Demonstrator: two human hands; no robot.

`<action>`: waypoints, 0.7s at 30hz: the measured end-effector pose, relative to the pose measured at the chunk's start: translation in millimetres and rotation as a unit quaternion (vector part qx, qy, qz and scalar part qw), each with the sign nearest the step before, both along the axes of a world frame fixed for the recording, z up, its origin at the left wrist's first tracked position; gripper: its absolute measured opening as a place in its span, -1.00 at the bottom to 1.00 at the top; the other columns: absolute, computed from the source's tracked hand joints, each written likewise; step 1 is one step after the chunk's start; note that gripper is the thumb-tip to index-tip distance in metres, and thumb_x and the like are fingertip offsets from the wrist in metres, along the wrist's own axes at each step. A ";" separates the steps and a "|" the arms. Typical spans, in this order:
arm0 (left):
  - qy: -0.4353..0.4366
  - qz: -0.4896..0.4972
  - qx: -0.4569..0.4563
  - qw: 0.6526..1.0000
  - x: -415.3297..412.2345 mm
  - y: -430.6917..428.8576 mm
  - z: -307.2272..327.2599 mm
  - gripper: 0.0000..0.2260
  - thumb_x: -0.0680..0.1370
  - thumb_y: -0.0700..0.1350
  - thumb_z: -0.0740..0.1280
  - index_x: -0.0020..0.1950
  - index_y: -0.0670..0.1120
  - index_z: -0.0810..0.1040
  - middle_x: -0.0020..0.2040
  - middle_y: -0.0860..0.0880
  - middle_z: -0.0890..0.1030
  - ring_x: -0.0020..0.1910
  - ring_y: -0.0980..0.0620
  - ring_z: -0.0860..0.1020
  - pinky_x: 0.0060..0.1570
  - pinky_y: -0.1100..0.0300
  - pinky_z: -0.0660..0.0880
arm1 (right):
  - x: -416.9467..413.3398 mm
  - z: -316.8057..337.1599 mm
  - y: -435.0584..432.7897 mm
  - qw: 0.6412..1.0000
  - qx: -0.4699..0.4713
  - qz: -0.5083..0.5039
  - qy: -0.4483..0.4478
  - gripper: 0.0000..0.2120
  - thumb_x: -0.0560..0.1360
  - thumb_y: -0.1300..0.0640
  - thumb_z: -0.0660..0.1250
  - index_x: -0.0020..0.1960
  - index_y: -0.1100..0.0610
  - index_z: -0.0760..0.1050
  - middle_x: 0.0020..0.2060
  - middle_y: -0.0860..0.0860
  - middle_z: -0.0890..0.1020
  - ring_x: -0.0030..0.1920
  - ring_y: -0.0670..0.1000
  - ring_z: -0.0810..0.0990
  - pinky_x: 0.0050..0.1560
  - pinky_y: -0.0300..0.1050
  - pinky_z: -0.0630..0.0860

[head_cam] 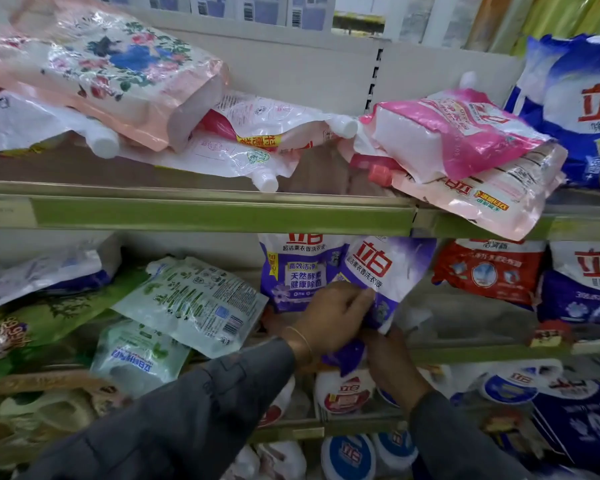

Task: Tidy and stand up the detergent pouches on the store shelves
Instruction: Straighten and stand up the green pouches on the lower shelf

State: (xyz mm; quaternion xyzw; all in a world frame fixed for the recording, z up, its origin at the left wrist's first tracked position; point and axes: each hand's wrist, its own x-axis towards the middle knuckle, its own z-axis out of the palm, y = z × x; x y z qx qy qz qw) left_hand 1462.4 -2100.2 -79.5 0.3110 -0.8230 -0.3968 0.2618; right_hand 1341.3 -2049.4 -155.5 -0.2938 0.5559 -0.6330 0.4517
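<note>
- The left arm reaches in from the lower left, forearm slanting up to the right in a dark grey left sleeve [187,410].
- A thin bracelet [302,341] circles the bare left wrist.
- The left hand [333,317] shows its back to the camera, and its curled fingers [364,294] grip the purple pouch [385,268].
- The right arm comes up from the lower right in a matching right sleeve [447,434].
- The right hand [392,362] sits just below and right of the left hand, against the pouch's lower end, with its fingers hidden behind the pouch.

Right hand [394,367] partly behind purple pouch [390,271]
</note>
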 end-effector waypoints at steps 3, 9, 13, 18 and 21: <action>0.017 0.060 0.046 0.997 11.4 -28.6 -9.8 -0.79 0.61 0.00 0.24 0.18 -0.05 0.54 0.15 -0.06 0.58 0.11 -0.02 0.56 0.17 -0.05 0.53 | -16.7 4.4 9.5 0.998 0.009 0.003 -0.058 -0.51 0.36 0.50 0.39 0.23 0.17 0.54 -0.08 0.14 0.76 -0.07 0.20 0.72 0.03 0.20 0.64; 0.149 0.081 0.328 0.929 36.5 -63.1 -22.8 -0.60 0.48 -0.11 0.48 0.28 -0.05 0.47 0.13 -0.12 0.67 0.06 -0.12 0.66 0.05 -0.03 0.61 | -15.5 15.8 -2.7 0.986 0.054 0.108 -0.113 -0.45 0.15 0.40 0.42 0.14 0.21 0.56 -0.17 0.13 0.76 -0.19 0.14 0.75 -0.27 0.04 0.69; 0.144 0.016 0.396 0.907 57.1 -63.2 -29.2 -0.68 0.41 -0.15 0.48 0.14 -0.13 0.59 0.05 -0.17 0.70 0.01 -0.17 0.67 0.00 -0.04 0.62 | -15.2 22.2 -21.9 0.979 0.081 0.168 -0.080 -0.52 0.27 0.48 0.44 0.16 0.21 0.57 -0.15 0.16 0.76 -0.17 0.17 0.75 -0.22 0.10 0.70; 0.105 0.131 0.234 0.958 62.0 -71.8 -47.9 -0.59 0.25 0.11 0.58 0.06 0.09 0.66 0.05 -0.03 0.71 0.04 -0.08 0.68 0.12 -0.14 0.57 | -17.7 21.9 -55.4 0.989 0.040 0.145 0.005 -0.71 0.43 0.44 0.44 0.07 0.17 0.62 -0.10 0.14 0.76 -0.10 0.17 0.74 -0.11 0.10 0.70; 0.110 0.219 0.192 0.950 52.9 -69.5 -51.3 -0.68 0.34 0.08 0.53 0.05 0.06 0.65 0.04 -0.05 0.71 -0.01 -0.05 0.68 0.07 -0.12 0.60 | -21.3 19.3 -66.9 0.988 0.032 0.118 0.094 -0.68 0.37 0.31 0.57 0.09 0.11 0.65 -0.01 0.11 0.76 0.02 0.14 0.74 0.10 0.19 0.65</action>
